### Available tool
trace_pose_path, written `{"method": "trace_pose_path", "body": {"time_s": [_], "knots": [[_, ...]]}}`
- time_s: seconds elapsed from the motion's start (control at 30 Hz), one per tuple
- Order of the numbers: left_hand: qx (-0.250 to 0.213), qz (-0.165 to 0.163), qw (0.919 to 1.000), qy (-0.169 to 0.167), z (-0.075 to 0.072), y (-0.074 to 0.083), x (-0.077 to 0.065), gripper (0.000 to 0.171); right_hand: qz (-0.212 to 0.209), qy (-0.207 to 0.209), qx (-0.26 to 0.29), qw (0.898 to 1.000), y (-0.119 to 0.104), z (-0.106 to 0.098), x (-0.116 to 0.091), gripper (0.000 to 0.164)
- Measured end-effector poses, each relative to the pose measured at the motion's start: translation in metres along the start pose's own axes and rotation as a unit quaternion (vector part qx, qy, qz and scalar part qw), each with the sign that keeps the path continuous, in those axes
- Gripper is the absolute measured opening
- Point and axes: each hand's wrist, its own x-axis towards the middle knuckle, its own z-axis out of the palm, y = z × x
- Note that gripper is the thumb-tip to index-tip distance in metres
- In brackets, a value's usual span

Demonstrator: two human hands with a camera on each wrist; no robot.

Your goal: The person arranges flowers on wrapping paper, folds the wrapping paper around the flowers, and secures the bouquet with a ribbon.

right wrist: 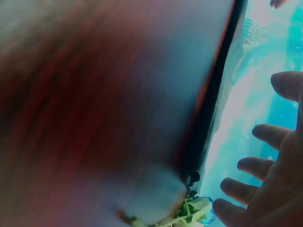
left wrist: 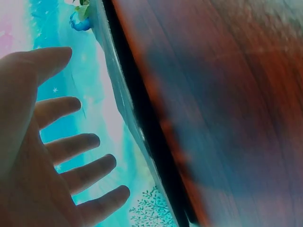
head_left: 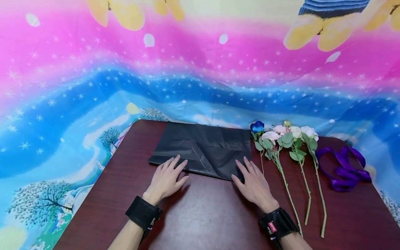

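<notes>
A folded black sheet [head_left: 200, 147], thin and slightly creased like wrapping paper, lies flat at the back of the table. My left hand [head_left: 168, 178] is over its front left edge, palm down with fingers spread. Over the front right corner my right hand [head_left: 254, 184] is held the same way. Both wrist views show the left palm [left wrist: 33, 156] and the right palm [right wrist: 279, 189] with fairly straight fingers and nothing held. A gap seems to lie between the fingers and the sheet, so they appear to hover above it.
Right of the sheet lie a blue rose [head_left: 257, 126] and several pale flowers [head_left: 271, 136] on long stems reaching toward the front. Farther right is a loosely coiled purple ribbon [head_left: 343, 172]. A patterned cloth [head_left: 200, 69] hangs behind the dark brown table [head_left: 200, 211].
</notes>
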Motion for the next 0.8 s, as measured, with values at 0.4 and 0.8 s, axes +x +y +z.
{"method": "trace_pose_path", "body": {"time_s": [0.4, 0.8], "knots": [[-0.022, -0.031, 0.9992, -0.01, 0.005, -0.009, 0.007, 0.055, -0.006, -0.006, 0.009, 1.0, -0.001, 0.001, 0.016, 0.061], [-0.032, -0.041, 0.9985, -0.017, 0.004, -0.015, 0.009, 0.056, -0.013, -0.016, 0.005, 1.0, 0.0, 0.007, 0.029, 0.06]]}}
